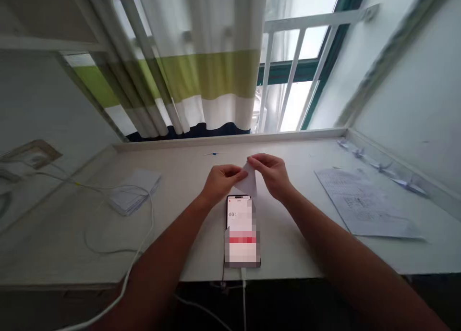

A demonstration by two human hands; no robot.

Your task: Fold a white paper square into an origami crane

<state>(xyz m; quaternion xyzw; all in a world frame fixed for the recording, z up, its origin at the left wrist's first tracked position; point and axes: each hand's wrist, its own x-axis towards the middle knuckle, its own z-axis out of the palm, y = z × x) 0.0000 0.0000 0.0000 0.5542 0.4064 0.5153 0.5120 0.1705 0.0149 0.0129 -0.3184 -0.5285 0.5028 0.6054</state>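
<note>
Both hands hold a small folded piece of white paper [248, 181] above the desk, just beyond a phone. My left hand [222, 181] pinches its left side between thumb and fingers. At the upper tip, my right hand [269, 171] has thumb and forefinger closed on the paper. Below the hands lies the phone [242, 220], screen up, with a white cable plugged into its near end; part of its screen is blurred out. The paper's far side is hidden from me.
A stack of white paper [135, 191] lies at left, crossed by a white cable [151, 220]. Written sheets [363, 203] rest at right, near several small folded paper pieces [382, 167] along the wall. A small blue item [214, 153] lies farther back. Curtains [201, 76] hang behind the desk [288, 247].
</note>
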